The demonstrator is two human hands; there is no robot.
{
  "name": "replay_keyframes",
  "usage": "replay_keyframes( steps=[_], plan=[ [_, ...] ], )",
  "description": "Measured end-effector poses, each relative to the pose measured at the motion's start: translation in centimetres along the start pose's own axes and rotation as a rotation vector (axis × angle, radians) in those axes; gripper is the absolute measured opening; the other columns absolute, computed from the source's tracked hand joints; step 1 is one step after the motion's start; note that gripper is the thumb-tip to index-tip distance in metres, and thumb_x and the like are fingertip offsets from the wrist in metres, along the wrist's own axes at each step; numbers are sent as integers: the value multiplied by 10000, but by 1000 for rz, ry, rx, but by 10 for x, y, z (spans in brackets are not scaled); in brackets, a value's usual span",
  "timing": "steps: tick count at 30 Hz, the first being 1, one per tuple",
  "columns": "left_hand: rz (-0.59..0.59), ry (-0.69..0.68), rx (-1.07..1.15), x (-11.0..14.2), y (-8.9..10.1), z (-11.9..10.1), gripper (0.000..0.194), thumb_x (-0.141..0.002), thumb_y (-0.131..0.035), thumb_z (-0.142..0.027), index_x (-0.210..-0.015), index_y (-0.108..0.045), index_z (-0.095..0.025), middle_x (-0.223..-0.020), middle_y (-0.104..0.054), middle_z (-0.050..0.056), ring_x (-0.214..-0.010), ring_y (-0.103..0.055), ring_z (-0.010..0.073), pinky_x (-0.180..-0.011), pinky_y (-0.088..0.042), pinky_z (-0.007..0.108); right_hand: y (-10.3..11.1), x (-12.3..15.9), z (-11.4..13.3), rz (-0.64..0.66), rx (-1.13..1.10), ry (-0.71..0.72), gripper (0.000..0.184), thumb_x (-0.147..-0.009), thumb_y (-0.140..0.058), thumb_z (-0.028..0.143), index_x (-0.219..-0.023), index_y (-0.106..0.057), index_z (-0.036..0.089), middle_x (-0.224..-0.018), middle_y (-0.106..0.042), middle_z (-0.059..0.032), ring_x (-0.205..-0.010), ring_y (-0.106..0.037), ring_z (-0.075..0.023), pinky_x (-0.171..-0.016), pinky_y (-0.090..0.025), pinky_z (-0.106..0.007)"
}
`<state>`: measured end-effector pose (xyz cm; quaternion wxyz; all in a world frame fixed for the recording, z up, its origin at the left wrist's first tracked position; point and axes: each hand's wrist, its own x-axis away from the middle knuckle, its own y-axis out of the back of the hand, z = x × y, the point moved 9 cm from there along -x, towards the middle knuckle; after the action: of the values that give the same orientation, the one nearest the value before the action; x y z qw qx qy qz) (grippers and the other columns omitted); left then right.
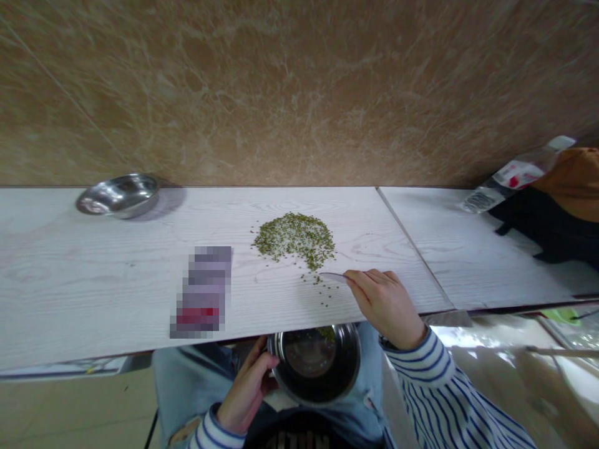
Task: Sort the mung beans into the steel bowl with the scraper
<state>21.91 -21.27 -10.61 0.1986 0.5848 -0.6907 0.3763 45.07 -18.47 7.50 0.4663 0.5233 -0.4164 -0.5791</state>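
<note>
The right hand (pixel 386 307) pinches a metal tool (pixel 333 276) low, seemingly to meet the beans (pixel 322 246) scattered on the table (pixel 262 299) before us. The left hand (pixel 250 388) grips a pot (pixel 350 365), apparently steadying it just below the table's edge, likely to keep the gap small.

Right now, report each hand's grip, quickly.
Left hand: closed on the side of the steel bowl.
Right hand: closed around a thin metal utensil, its exposed end beside the mung beans.

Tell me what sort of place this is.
Probably an indoor workroom or eating area; I can't tell which. A white wood-grain table stands against a brown marbled wall, with a pale floor below.
</note>
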Motion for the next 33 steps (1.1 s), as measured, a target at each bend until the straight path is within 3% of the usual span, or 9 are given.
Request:
replay_keyframes(
  steps=[6,18,25,33],
  plan=[
    [22,27,7,4,-6,-2,590,-596,-594,-232,-1179,-509,-224,-702,-607,-17,-658,-536,165,-553,-385,264,-2,1,3,9,0,3,219,-917,-412,237,-1021,-604,220,-853,-687,-31,-837,-590,-147,-736,-316,-280],
    [-15,9,11,-2,3,2,589,-571,-594,-242,-1157,-534,-226,-811,-641,9,-685,-546,171,-555,-385,271,-2,-3,4,-8,33,-5,230,-917,-398,242,-1007,-608,213,-816,-686,-37,-791,-595,-146,-713,-312,-277],
    [19,11,4,1,-1,-1,558,-603,-571,-223,-1159,-524,-222,-721,-606,-19,-665,-531,160,-526,-376,254,-4,-7,11,9,23,6,215,-916,-413,241,-1002,-608,218,-812,-685,-29,-787,-590,-153,-713,-302,-279],
    [6,10,2,0,1,-1,547,-600,-567,-226,-1146,-541,-232,-764,-627,-6,-684,-545,169,-548,-398,266,-5,-13,8,3,42,-16,223,-912,-408,227,-1015,-605,210,-815,-683,-30,-787,-595,-154,-713,-301,-281]
  ],
)
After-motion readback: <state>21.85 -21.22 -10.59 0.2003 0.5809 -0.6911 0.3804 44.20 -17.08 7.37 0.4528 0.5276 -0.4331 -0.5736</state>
